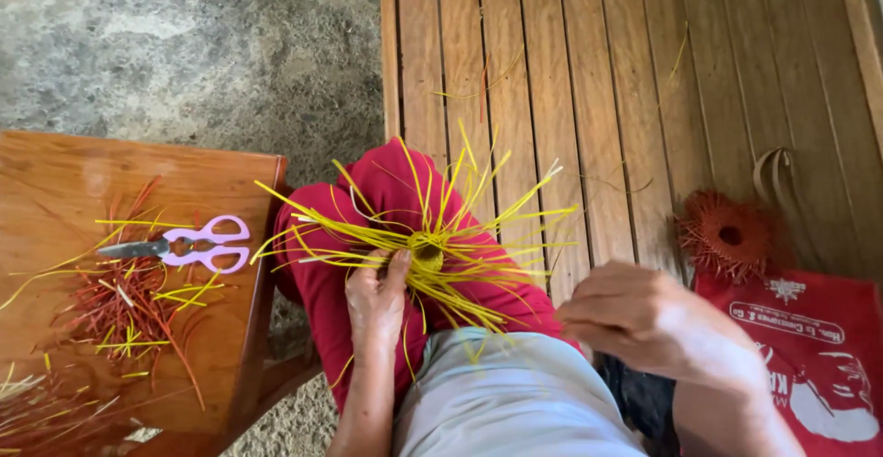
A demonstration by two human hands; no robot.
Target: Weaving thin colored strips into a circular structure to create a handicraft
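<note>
My left hand [377, 296] pinches the yellow weave [428, 253] at its hub, strands fanning out; right hand [644, 324], loosely curled and empty, waits at four o'clock.

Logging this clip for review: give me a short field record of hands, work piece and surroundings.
left hand: pinches the yellow woven piece at its centre, on the lap
right hand: curled, apart from it; holding anything: cannot tell
table: purple scissors, red and yellow strand offcuts
floor: red woven piece, red bag
</note>
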